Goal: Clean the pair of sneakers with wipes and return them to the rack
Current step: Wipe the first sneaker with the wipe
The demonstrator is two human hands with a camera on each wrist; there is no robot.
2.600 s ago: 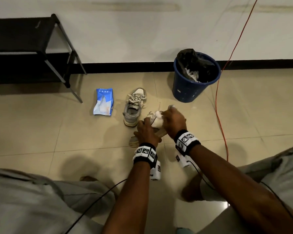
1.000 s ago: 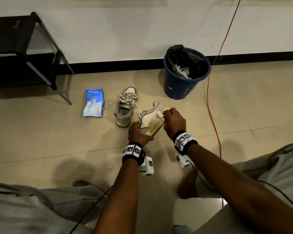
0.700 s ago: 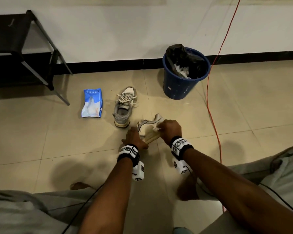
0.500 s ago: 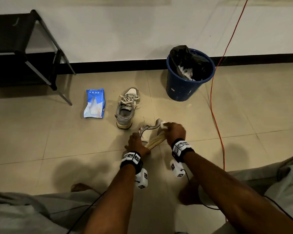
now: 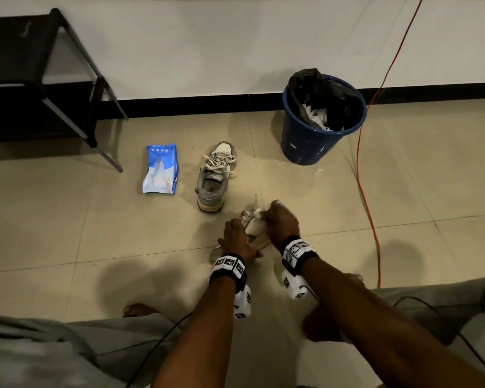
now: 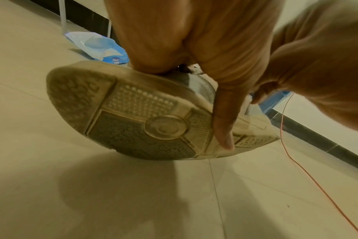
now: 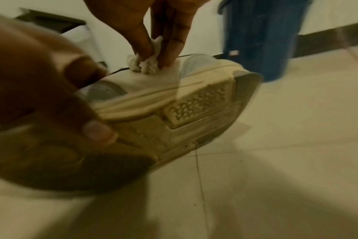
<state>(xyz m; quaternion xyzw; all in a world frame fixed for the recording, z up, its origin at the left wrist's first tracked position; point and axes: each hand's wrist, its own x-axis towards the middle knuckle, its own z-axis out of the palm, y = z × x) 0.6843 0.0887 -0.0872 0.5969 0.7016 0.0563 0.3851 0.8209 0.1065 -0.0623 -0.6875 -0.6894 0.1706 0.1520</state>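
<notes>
My left hand (image 5: 237, 240) grips a beige-and-grey sneaker (image 5: 256, 233) tilted on its side just above the floor, thumb across its worn sole (image 6: 145, 122). Against the sneaker's upper, my right hand (image 5: 280, 222) pinches a crumpled white wipe (image 7: 147, 63). The second sneaker (image 5: 214, 176) stands upright on the tiles beyond, laces loose. A blue pack of wipes (image 5: 160, 169) lies to its left. The black shoe rack (image 5: 25, 63) stands at the far left by the wall.
A blue bin (image 5: 319, 119) with a black liner and used wipes stands at the back right. An orange cable (image 5: 367, 191) runs down the wall and across the floor to the right. My legs frame the bottom of the head view.
Both hands and the held sneaker dropped lower and nearer to me, then stayed in place. The right hand keeps rubbing the wipe along the upper.
</notes>
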